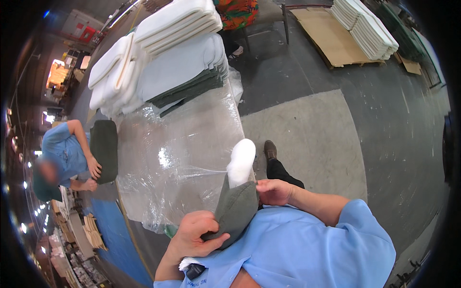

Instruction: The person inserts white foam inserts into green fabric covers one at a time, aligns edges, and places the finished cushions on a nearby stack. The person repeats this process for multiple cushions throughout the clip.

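Against my body I hold a dark green cushion cover (pixel 236 207), tilted over the table's near edge. White padding (pixel 242 161) sticks out of its far end, rounded at the tip. My left hand (pixel 199 230) grips the cover's near left side, thumb below and fingers curled over it. At the right edge of the opening, my right hand (pixel 273 191) pinches the fabric between thumb and fingers. How far the padding reaches inside the cover is hidden.
A plastic-wrapped table (pixel 177 139) lies ahead, with stacked white pads (pixel 177 26) and grey-green covers (pixel 187 72) at its far end. Across on the left, a co-worker (pixel 67 149) handles a green cushion (pixel 103 151). More white pads (pixel 365 29) sit on cardboard (pixel 331 41) at far right.
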Demonstrator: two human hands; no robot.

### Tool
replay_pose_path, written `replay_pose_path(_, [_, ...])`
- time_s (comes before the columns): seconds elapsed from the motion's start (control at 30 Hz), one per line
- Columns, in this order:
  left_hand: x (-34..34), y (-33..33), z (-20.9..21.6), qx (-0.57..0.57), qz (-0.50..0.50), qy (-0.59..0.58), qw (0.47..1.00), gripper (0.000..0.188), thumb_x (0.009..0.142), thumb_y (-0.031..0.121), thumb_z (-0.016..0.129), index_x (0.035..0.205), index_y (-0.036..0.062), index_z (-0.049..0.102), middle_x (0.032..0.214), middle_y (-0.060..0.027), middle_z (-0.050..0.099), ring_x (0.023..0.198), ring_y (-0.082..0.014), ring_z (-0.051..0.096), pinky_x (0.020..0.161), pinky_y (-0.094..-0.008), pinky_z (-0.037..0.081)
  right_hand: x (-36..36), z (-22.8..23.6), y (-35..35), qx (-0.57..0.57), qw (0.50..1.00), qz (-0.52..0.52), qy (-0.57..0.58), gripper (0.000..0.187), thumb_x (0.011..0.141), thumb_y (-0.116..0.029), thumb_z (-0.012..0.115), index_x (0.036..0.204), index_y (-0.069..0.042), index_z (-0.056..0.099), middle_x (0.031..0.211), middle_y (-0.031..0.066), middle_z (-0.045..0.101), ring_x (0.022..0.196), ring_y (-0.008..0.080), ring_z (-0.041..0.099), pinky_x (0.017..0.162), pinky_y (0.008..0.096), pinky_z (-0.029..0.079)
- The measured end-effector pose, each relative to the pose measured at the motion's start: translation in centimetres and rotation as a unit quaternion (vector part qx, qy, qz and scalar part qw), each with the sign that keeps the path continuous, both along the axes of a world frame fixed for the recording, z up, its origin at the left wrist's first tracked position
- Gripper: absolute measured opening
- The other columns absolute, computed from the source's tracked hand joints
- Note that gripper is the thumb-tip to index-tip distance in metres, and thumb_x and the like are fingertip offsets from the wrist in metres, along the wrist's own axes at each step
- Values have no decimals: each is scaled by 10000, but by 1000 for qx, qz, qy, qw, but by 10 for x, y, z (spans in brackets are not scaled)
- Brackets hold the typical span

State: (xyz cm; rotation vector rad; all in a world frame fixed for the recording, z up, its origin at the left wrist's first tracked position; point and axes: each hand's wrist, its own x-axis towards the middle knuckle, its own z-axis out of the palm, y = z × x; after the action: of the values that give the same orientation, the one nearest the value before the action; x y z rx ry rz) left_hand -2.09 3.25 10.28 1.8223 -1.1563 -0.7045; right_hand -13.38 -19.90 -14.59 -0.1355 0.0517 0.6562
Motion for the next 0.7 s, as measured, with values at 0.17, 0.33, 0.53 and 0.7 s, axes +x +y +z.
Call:
replay_pose_path(0.17, [-2, -8, 1, -5, -66, 29, 997, 325, 823, 166, 899, 839, 69, 589, 713, -80, 530, 615, -268, 540, 562, -384, 399, 2, 6, -6, 11, 999, 14, 35, 491, 1025, -381, 682, 1364, -27, 658, 1368, 92, 698, 1259, 253, 650, 1114, 460, 462])
replay_pose_path(0.33, [13, -1, -19, -39, -77, 343, 935, 228, 953, 252, 805, 985, 54, 697, 855, -94, 622, 719, -232, 601, 652, -339, 474, 11, -2, -8, 14, 1000, -7, -13, 296, 1001, -290, 736, 1172, -52, 698, 1177, 51, 729, 1123, 239, 691, 1034, 436, 513])
replay_pose_path(0.53, [35, -36, -71, 27, 115, 89, 989, 227, 967, 181, 783, 1161, 74, 734, 1051, -55, 694, 903, -166, 624, 755, -307, 495, 24, 28, -13, -76, 996, -22, -48, 119, 1022, -149, 715, 1123, -89, 698, 1100, 9, 728, 1028, 161, 696, 941, 358, 548])
replay_pose_path(0.7, [40, -56, -71, 61, -44, -136, 988, 426, 879, 247, 848, 1245, 93, 695, 1077, -95, 716, 910, -234, 628, 838, -366, 519, 21, 48, -12, -298, 931, -158, -141, 117, 1054, -100, 680, 1156, -51, 711, 1075, -23, 730, 976, 74, 661, 887, 258, 520])
